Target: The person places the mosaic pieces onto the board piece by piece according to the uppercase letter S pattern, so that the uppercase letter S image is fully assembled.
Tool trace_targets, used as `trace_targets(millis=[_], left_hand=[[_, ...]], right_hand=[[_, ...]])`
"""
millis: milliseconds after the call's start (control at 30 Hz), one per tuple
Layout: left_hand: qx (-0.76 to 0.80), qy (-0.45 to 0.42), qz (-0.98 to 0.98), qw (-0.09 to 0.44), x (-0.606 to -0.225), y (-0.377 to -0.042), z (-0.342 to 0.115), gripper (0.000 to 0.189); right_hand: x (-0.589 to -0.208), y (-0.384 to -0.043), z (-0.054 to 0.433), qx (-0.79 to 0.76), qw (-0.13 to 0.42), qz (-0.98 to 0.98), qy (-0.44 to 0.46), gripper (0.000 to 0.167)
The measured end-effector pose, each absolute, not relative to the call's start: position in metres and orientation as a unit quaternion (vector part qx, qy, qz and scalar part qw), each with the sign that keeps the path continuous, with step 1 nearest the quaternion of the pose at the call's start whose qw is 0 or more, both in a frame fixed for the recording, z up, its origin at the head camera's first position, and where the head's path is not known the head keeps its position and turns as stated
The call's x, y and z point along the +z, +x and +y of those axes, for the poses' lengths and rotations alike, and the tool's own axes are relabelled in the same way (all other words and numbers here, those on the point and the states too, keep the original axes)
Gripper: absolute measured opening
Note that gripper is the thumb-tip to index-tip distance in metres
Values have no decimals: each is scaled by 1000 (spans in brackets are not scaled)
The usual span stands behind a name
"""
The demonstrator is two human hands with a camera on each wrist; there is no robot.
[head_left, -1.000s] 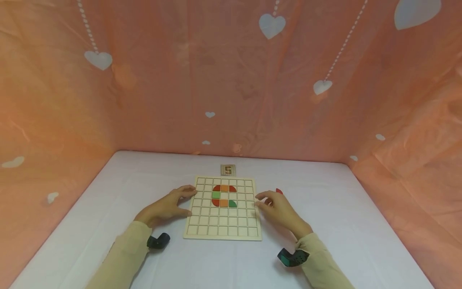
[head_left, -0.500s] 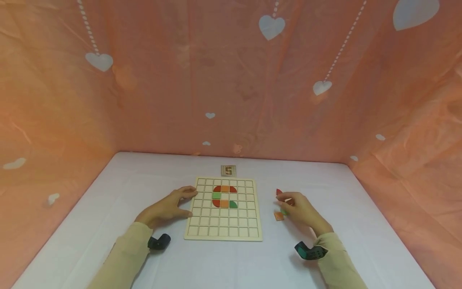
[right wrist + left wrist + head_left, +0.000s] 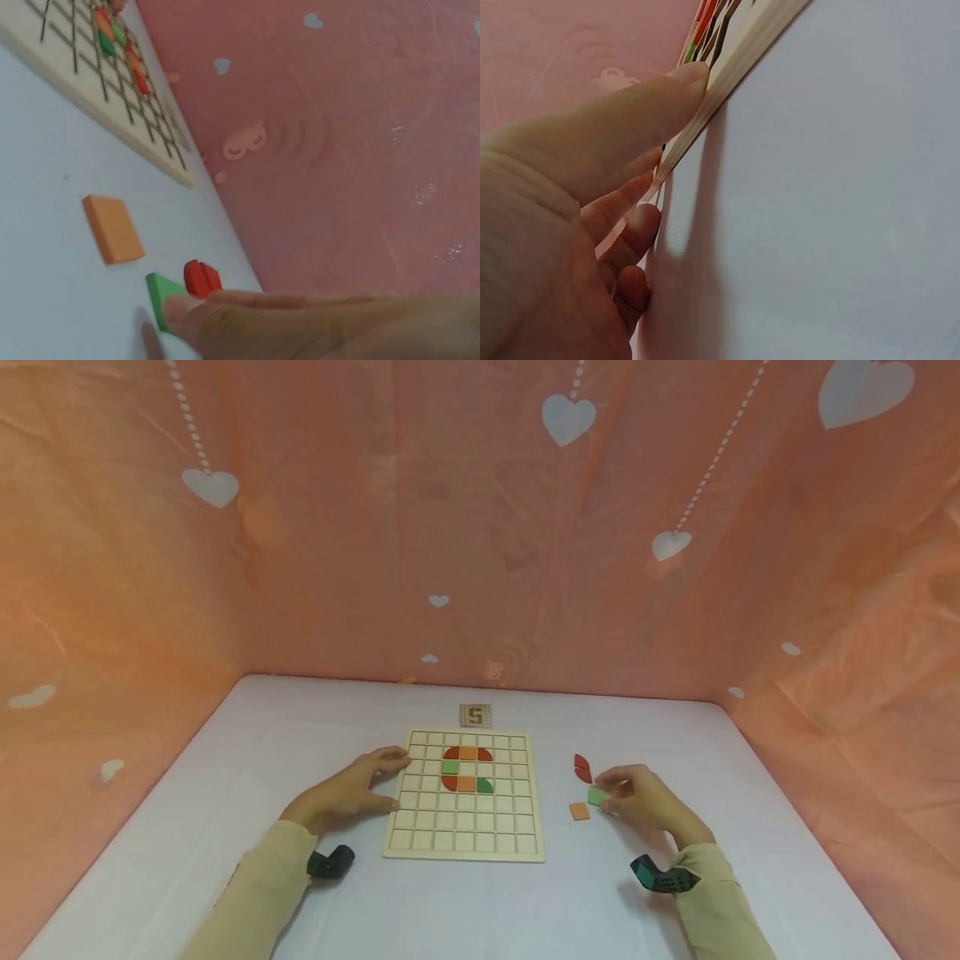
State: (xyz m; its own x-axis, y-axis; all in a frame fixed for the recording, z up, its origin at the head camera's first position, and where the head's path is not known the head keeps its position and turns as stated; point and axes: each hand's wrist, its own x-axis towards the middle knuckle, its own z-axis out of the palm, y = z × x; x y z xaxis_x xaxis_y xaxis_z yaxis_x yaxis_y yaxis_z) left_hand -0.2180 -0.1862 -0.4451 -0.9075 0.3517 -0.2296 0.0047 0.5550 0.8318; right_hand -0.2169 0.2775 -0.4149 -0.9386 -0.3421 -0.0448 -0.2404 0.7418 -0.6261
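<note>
A wooden grid board (image 3: 465,841) lies on the white table, its cells partly filled with red, orange and green tiles. My left hand (image 3: 347,789) rests at the board's left edge. In the left wrist view its thumb (image 3: 652,101) lies on the rim, other fingers beside the edge. Right of the board, my right hand (image 3: 641,795) reaches over a light green square tile (image 3: 597,797). Index finger and thumb are spread, the thumb (image 3: 187,311) overlapping the tile in the right wrist view. An orange square tile (image 3: 579,811) and two red rounded tiles (image 3: 582,768) lie nearby.
Behind the board lies a small pattern card (image 3: 475,716) marked with a figure like a 5 or S. A peach curtain (image 3: 480,527) with pale hearts encloses the table's back and sides. Black devices (image 3: 330,862) are strapped to both wrists.
My right hand has moved away from the board's right edge to the loose tiles, uncovering the orange, red and green ones. The left hand has stayed at the board's left edge.
</note>
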Motion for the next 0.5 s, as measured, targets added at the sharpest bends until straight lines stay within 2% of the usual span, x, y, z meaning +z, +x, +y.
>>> trace_targets(millis=[167, 500], left_hand=[[446, 110, 869, 183, -445, -218, -186, 80], [449, 108, 868, 183, -444, -217, -186, 80]], right_hand=[[-418, -214, 275, -303, 89, 941, -123, 26], [-418, -217, 272, -307, 80, 939, -134, 20]])
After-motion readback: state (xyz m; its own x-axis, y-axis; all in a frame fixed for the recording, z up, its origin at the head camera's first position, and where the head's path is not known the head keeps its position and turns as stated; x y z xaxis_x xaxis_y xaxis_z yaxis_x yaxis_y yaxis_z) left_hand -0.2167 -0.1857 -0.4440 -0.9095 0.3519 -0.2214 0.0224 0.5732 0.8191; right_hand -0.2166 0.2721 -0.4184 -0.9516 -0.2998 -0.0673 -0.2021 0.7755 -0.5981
